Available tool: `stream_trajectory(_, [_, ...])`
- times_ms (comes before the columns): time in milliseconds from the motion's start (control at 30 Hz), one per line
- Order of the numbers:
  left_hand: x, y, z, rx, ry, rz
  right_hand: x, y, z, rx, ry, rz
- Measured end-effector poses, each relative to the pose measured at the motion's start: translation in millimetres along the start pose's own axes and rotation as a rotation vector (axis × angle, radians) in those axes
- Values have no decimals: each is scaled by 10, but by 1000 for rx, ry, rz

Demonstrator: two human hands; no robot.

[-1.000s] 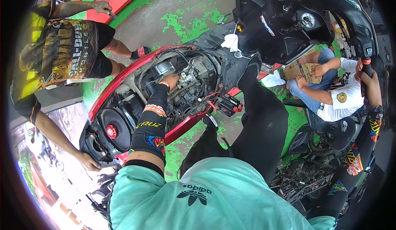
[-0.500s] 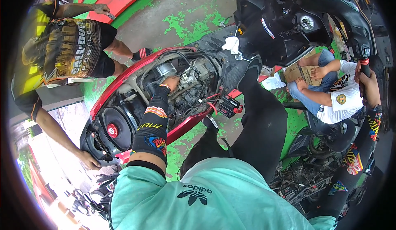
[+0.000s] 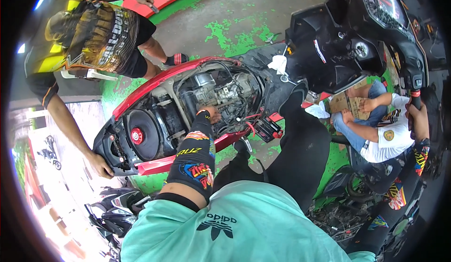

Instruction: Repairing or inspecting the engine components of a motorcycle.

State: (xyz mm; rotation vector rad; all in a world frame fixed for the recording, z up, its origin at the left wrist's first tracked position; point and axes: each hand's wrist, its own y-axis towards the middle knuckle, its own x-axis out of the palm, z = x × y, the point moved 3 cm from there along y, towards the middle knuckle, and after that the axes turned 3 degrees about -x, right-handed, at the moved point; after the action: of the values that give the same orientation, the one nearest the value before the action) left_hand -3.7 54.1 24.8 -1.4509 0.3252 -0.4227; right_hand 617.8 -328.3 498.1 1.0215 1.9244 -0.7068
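Observation:
A red scooter (image 3: 141,89) stands before me with its seat area uncovered, baring the engine (image 3: 225,93). My left hand (image 3: 211,115), in a dark patterned arm sleeve, reaches into this bay at its near side, below the metal engine parts. Its fingertips are lost among hoses and dark parts, so their grip is unclear. At the far right, my right hand (image 3: 418,107) is closed round the handlebar grip (image 3: 416,96). A black battery (image 3: 268,129) with red leads sits beside the bay. The round fuel tank top (image 3: 145,121) has a red cap (image 3: 137,135).
A co-worker at left rests one hand (image 3: 100,166) on the scooter's tail. Another person in a white shirt (image 3: 392,130) sits at right holding cardboard (image 3: 350,104). A white rag (image 3: 278,65) lies near the footboard. Other motorcycles (image 3: 115,210) stand behind.
My left hand has shifted from the metal engine parts toward the near edge of the bay. My right hand stays on the handlebar grip. The whole view has swung slightly.

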Motion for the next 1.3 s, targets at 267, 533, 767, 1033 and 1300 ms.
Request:
stream_trajectory(267, [280,431,-346,65,-459,163,38,-151,-268,101,126,-44])
stream_trajectory(533, [332,374,-397,140,-585,58,64,-202,-446,108,167,-80])
stream_trajectory(767, [395,312,-345,138,-643,-17,77,-191,-406,147,129,-63])
stream_trajectory(1033, [412,194,-327,140,-549,-39,64,-219,-486,150,101,-96])
stream_trajectory(1300, [428,131,-306,109,-530,-65,75,-221,-487,129,138,-103])
